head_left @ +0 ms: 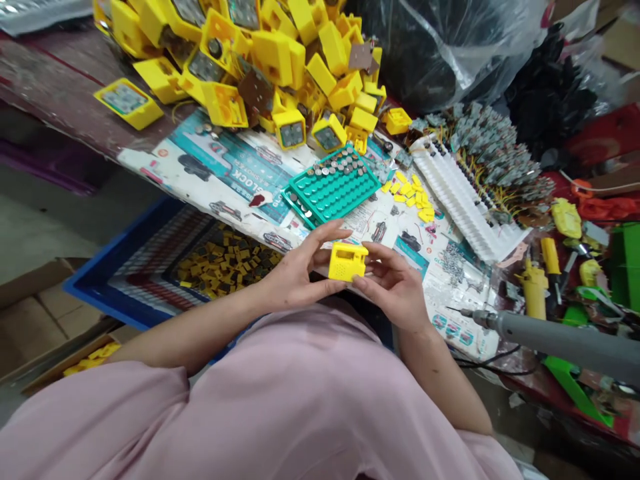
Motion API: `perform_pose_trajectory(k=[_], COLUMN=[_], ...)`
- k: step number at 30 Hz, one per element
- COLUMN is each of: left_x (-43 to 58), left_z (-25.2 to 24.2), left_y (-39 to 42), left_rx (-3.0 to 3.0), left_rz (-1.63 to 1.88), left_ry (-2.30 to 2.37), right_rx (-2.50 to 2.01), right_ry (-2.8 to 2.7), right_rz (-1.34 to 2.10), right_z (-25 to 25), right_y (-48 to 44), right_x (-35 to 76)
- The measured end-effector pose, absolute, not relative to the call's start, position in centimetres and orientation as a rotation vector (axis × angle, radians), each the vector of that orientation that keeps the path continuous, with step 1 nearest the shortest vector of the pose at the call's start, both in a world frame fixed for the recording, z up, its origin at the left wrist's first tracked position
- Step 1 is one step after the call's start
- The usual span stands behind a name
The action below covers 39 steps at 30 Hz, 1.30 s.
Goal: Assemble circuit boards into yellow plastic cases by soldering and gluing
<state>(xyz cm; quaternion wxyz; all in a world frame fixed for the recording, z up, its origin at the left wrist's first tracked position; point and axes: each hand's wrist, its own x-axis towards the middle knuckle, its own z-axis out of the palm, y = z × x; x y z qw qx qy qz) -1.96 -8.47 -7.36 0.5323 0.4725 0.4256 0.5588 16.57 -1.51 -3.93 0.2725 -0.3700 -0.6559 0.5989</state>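
Observation:
A small yellow plastic casing [347, 262], with a recess and a patch of tiny holes, is held up between my two hands near the table's front edge. My left hand [310, 267] grips its left side, thumb below and fingers above. On the right side, my right hand [393, 280] pinches it, the thumb at the lower corner and the fingers behind. Just beyond lies a green tray [333, 190] with rows of round pockets and several small metal discs. Small yellow pieces [410, 193] are scattered to the tray's right.
Yellow casings [270, 60] are heaped at the back. A white ribbed rack [455, 193] with wired grey parts stands right. A grey electric screwdriver [550, 337] juts in from the right. Below the table edge, a blue crate [120, 267] holds many yellow-and-dark pieces.

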Motion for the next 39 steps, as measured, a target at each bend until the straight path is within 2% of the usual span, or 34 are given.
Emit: perform_pose_trajectory(k=[3, 5, 8, 12, 15, 19, 26, 34, 39], left_x=[-1.8, -2.3, -3.9, -6.8, -8.2, -8.9, -9.6, -9.5, -9.5], left_z=[-6.9, -6.6, -6.2, -5.6, -5.3, -5.7, -7.0, -7.0, -7.0], left_y=[-8.7, -8.8, -8.7, -8.6, -8.4, -8.3, -8.4, -8.6, -8.5], left_rx=[0.830, 0.736, 0.646, 0.706, 0.903, 0.951, 0.981, 1.018, 0.993], left_rz=[1.316, 1.311, 1.404, 1.463, 1.387, 1.465, 1.423, 1.400, 1.400], left_ry=[0.797, 0.794, 0.915, 1.154, 1.395, 1.459, 1.447, 1.491, 1.474], right_rx=[-0.918, -0.882, -0.801, -0.791, -0.723, -0.700, -0.580, -0.709, -0.775], right_ry=[-1.803, -1.981, -2.278, -2.353, -2.520, -2.706, -2.830, -2.894, -2.758], right_rz=[1.575, 1.422, 1.010, 0.532, 0.278, 0.076, 0.012, -0.071, 0.138], right_z=[-3.7, -3.3, -2.4, -2.0, -2.8, -4.1, -4.5, -3.4, -2.2], right_y=[-1.4, -1.1, 0.7, 5.0, 7.6, 9.2, 10.8, 9.8, 9.3], right_x=[16.0, 15.5, 14.6, 11.6, 8.1, 4.8, 4.3, 4.0, 5.0])
